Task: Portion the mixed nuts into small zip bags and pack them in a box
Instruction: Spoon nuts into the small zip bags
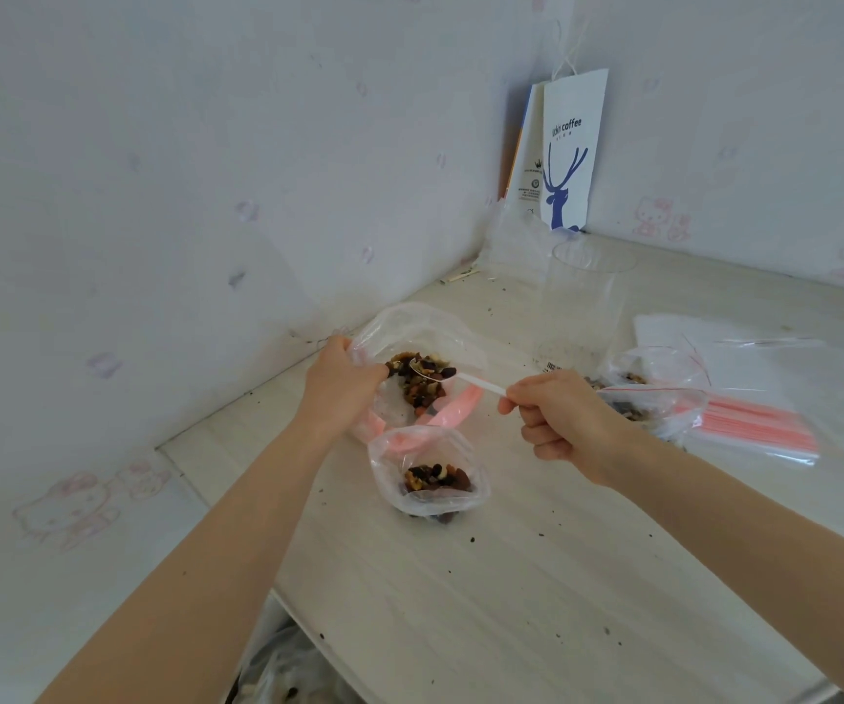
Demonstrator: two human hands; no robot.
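1. Large clear bag (412, 337), mouth open, holding mixed nuts (417, 381); 12 o'clock of centre.
2. Small zip bag (427, 475), open, upright, part-filled with nuts; just at 6 o'clock of item 1.
3. Filled zip bag (656, 393), 3 o'clock.
4. Empty zip bags (765, 398), stacked flat, red-striped; far 3 o'clock.

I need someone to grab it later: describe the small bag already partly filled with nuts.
On the pale table, just nearer than the two hands, stands a small clear zip bag, mouth open, nuts in its bottom. Unlike the larger bag the left hand holds, nobody touches it.
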